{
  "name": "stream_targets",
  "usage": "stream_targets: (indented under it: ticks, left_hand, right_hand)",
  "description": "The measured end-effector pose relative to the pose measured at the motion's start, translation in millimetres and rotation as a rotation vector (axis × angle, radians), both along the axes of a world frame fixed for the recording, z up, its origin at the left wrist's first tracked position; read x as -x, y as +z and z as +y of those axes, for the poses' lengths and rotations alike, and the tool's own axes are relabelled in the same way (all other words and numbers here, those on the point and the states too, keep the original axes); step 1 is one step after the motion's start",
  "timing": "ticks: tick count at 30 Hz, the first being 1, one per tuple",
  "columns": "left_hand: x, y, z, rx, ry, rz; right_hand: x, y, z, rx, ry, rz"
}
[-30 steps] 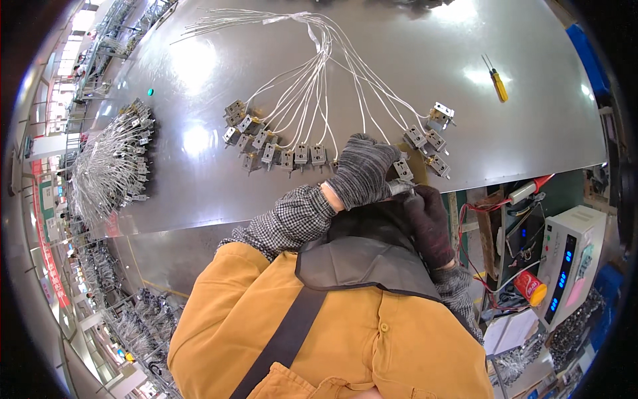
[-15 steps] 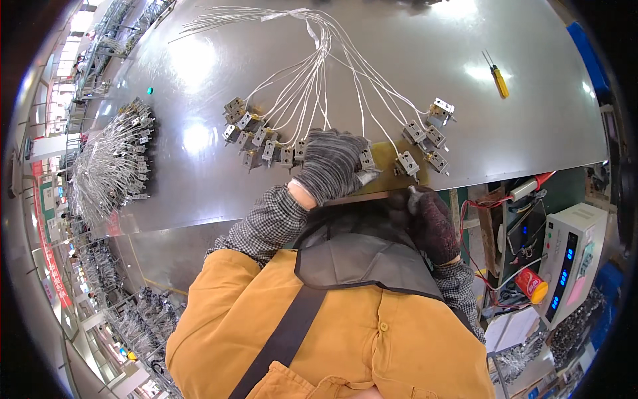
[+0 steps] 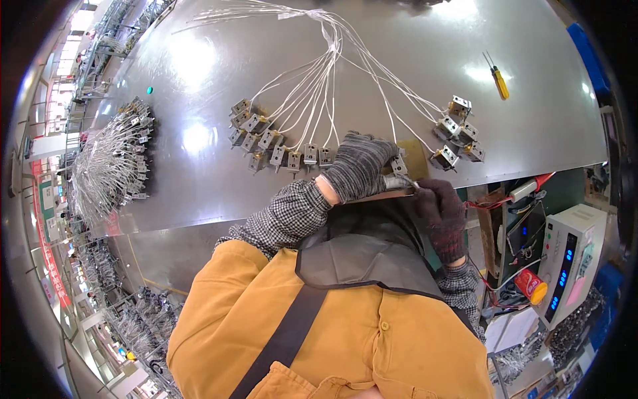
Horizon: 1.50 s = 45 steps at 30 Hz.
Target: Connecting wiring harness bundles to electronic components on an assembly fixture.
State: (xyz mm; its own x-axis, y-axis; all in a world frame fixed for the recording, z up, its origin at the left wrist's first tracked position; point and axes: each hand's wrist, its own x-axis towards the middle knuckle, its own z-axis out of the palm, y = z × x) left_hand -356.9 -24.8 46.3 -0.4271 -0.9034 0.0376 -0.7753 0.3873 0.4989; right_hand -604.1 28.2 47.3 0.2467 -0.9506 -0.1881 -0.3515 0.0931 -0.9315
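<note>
From my feed the scene is brightly and evenly lit from overhead. The metal table (image 3: 399,73) throws back several white glare patches, the strongest at upper left and another near the yellow screwdriver (image 3: 499,78). Shadows are soft and short. The centre is sharp; I can make out the knit of the left hand (image 3: 359,166). Toward the rim the fisheye bends straight edges, and the corners go black. The far left edge looks smeared, possibly overexposed.
</note>
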Motion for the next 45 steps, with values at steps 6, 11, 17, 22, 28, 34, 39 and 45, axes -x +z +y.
stream_targets:
  ticks: [6, 11, 17, 22, 28, 34, 39, 45]
  left_hand:
    - [7, -2, 0, -0.039, 0.044, -0.032]
    - [9, -3, 4, 0.046, 0.043, -0.018]
    - [12, 0, 5, 0.011, 0.033, -0.063]
    - [14, 1, 6, 0.040, 0.034, -0.086]
    - [15, -1, 5, 0.047, 0.029, -0.096]
    - [18, -4, 6, 0.001, 0.074, -0.107]
    - [26, -10, 11, -0.096, 0.173, 0.211]
    - [-4, 17, 22, 0.150, 0.101, 0.135]
  right_hand:
    - [-18, -14, 8, 0.392, 0.049, 0.215]
    - [-19, -11, 17, -0.502, -0.223, -0.681]
    - [-12, -10, 19, -0.104, -0.116, -0.218]
    - [-16, -20, 20, -0.348, -0.211, -0.373]
    - [-13, -18, 17, -0.064, -0.101, -0.196]
    - [-11, -25, 21, 0.382, 0.035, 0.159]
    - [-17, -29, 19, -0.435, -0.292, -0.703]
    - [-18, -20, 28, -0.900, -0.125, -1.046]
